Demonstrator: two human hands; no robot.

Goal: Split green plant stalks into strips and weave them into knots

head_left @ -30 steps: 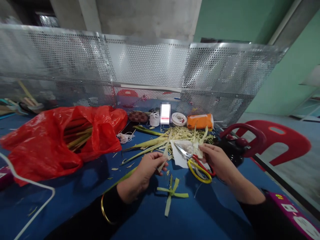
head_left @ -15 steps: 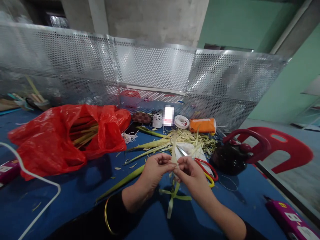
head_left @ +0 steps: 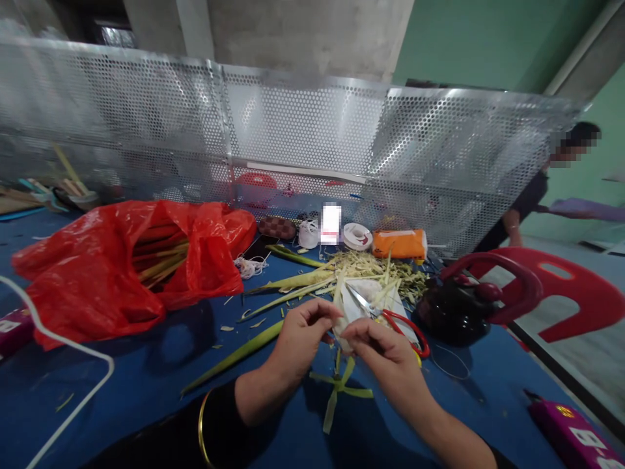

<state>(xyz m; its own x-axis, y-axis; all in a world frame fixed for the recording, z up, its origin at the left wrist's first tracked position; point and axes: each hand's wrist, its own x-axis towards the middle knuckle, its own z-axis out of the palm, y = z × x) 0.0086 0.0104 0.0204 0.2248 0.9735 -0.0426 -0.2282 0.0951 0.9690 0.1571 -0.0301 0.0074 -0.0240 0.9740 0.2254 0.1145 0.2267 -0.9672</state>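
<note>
In the middle of the head view, my left hand [head_left: 305, 335] and my right hand [head_left: 385, 352] meet around a pale leaf strip [head_left: 340, 296]. My right thumb and forefinger pinch the strip's folded lower part. The curled fingers of my left hand are at its left side, their tips partly hidden. Below my hands is a piece with green leaf-strip arms [head_left: 336, 385] spreading like a star; its join to the pale strip is mostly covered. Scissors [head_left: 405, 326] with red and yellow handles lie just beyond my right hand, blades apart on white paper.
Leaf scraps [head_left: 375, 267] and long green leaves [head_left: 234, 358] lie around my hands. At left sit a red plastic bag [head_left: 97, 260] of stalks and a white cable [head_left: 73, 348]. A dark kettle [head_left: 454, 312] stands right, near a red chair [head_left: 581, 286]. A person [head_left: 527, 195] is behind the perforated screen.
My right hand has shifted slightly down and right, and my left thumb has drawn back from the strip. The pale strip is turned lower. A person has appeared at the right.
</note>
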